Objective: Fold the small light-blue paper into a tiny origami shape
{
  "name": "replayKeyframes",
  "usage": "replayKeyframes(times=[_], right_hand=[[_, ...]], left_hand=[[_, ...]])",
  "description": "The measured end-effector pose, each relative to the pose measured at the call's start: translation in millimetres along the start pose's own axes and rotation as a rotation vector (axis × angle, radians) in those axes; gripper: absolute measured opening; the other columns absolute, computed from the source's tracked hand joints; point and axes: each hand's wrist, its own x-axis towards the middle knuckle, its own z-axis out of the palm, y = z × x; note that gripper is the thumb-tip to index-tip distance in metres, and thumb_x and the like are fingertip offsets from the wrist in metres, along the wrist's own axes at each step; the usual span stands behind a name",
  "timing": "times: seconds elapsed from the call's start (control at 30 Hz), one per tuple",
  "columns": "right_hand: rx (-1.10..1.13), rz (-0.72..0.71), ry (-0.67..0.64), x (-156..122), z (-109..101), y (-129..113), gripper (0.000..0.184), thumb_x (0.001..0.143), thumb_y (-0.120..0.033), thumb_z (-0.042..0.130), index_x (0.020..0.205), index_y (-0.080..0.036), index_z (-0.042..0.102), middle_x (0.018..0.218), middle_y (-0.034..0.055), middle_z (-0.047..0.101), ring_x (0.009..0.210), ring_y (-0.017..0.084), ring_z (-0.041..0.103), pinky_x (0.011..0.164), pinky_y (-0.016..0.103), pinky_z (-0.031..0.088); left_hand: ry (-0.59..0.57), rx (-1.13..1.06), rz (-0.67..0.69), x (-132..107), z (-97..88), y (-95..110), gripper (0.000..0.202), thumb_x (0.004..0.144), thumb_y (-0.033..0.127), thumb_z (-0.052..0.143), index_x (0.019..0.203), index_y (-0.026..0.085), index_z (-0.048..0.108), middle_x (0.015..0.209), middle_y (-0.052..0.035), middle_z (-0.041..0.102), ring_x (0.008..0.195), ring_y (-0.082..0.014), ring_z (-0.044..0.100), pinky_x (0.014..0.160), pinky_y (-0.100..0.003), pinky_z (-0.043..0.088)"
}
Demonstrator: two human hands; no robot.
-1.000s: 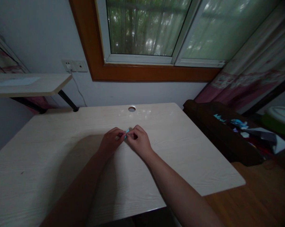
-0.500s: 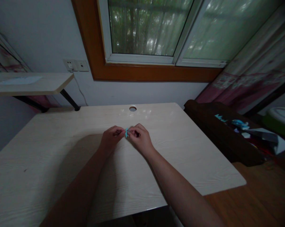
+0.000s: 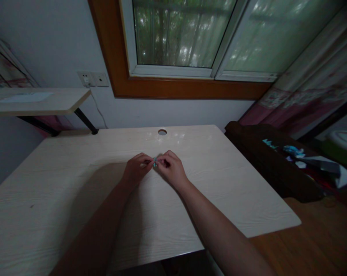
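Observation:
Over the middle of a pale wooden desk [image 3: 75,199], my left hand [image 3: 136,170] and my right hand [image 3: 172,170] meet fingertip to fingertip. Both pinch a tiny light-blue piece [image 3: 154,162], probably folded paper, between thumbs and forefingers. Only a sliver of it shows; the fingers hide the rest. Both hands hover just above or rest on the desk surface.
A round cable hole [image 3: 162,132] lies near the desk's far edge. A raised side shelf [image 3: 38,100] stands at the back left, below wall sockets [image 3: 93,79]. To the right, a dark wooden bed frame [image 3: 265,153] holds cluttered items [image 3: 294,153]. A window [image 3: 190,34] is ahead.
The hands stay in place, pinching the blue piece. Less of the blue piece shows now than half a second ago. The view has shifted slightly.

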Motion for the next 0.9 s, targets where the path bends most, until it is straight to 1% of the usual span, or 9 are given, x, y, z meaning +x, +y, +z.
replayKeyframes(times=[0.1,0.33,0.5,0.73,0.9], right_hand=[[0.014,0.001,0.001,0.3,-0.5,-0.3,0.006,0.083,-0.018,0.068,0.087,-0.021,0.071,0.077,-0.0001,0.053,0.064,0.012,0.052,0.058,0.024,0.041],[-0.012,0.014,-0.015,-0.2,-2.6,-2.9,0.005,0.084,-0.018,0.067,0.086,-0.021,0.071,0.077,0.0003,0.053,0.067,0.013,0.052,0.060,0.025,0.042],[-0.033,0.027,0.001,-1.8,-0.7,-2.9,0.007,0.081,-0.017,0.067,0.085,-0.021,0.071,0.078,0.0008,0.054,0.068,0.014,0.053,0.061,0.026,0.043],[-0.073,0.016,0.041,-1.5,0.2,-5.0,0.006,0.081,-0.017,0.068,0.085,-0.020,0.071,0.075,-0.0001,0.053,0.066,0.013,0.052,0.061,0.026,0.041],[-0.060,0.027,0.060,0.7,-0.2,-4.1,0.004,0.081,-0.020,0.068,0.084,-0.020,0.071,0.075,0.0001,0.053,0.065,0.013,0.051,0.060,0.026,0.041]], left_hand=[[-0.004,0.020,-0.010,-0.6,-1.2,1.5,0.006,0.087,0.024,0.065,0.084,0.021,0.070,0.082,-0.0015,0.069,0.076,-0.0148,0.065,0.073,-0.026,0.050],[-0.018,-0.010,-0.052,-0.4,-3.4,5.4,0.011,0.088,0.028,0.063,0.084,0.021,0.071,0.083,-0.0019,0.071,0.077,-0.0152,0.066,0.075,-0.026,0.050],[-0.030,-0.015,-0.033,-1.3,-3.2,1.9,0.015,0.090,0.033,0.061,0.085,0.022,0.071,0.084,-0.0023,0.072,0.080,-0.0162,0.066,0.076,-0.027,0.050],[-0.033,0.020,-0.021,-1.0,-1.5,2.1,0.014,0.090,0.031,0.061,0.086,0.022,0.072,0.086,-0.0028,0.072,0.082,-0.0166,0.066,0.077,-0.027,0.050],[-0.018,0.005,-0.018,-0.4,-0.6,4.1,0.013,0.091,0.025,0.059,0.091,0.022,0.071,0.090,-0.0025,0.072,0.085,-0.0159,0.067,0.080,-0.026,0.050]])
